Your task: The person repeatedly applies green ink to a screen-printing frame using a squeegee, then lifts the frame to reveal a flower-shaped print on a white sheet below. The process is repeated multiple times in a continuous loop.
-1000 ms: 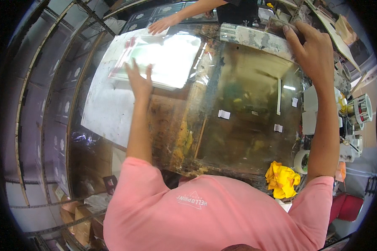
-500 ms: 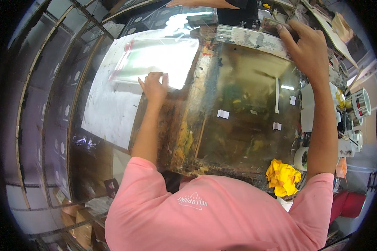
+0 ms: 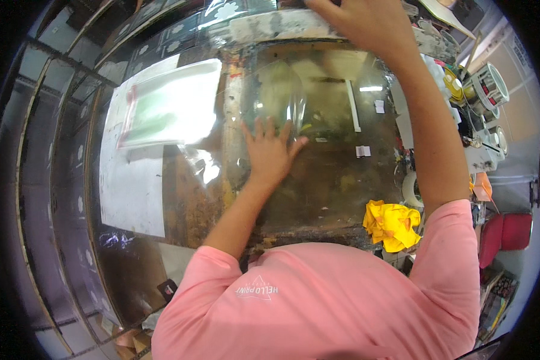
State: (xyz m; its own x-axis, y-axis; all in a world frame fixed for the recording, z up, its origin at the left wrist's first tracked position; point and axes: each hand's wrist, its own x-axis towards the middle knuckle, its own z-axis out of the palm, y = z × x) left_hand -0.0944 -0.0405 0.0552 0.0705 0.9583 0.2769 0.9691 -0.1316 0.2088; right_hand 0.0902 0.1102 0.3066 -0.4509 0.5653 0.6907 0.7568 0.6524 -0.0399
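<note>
My left hand [image 3: 267, 153] is spread over a clear plastic sheet [image 3: 292, 99], fingers apart, at the left part of a dark glassy work surface [image 3: 318, 198]. The sheet's curved edge glints above and beside the fingers, and its exact outline is hard to follow. To the left, a stack of clear plastic sheets [image 3: 174, 102] with a reddish edge lies on white paper [image 3: 132, 192]. At the top, my right hand [image 3: 366, 24] reaches to a paint-stained pale bar [image 3: 282, 25]; its thumb shows, but the picture's edge cuts off the other fingers.
A crumpled yellow cloth [image 3: 392, 226] sits at the near right corner. Small white slips [image 3: 363, 151] and a white strip [image 3: 354, 105] lie on the surface. Tubs [image 3: 486, 84] crowd the right side. A tall rack [image 3: 54, 180] stands at left, a red chair [image 3: 513, 231] at right.
My left hand has moved right from the stack onto the work surface, its fingers now spread over a clear sheet. My right hand has shifted left along the pale bar. The view has shifted too.
</note>
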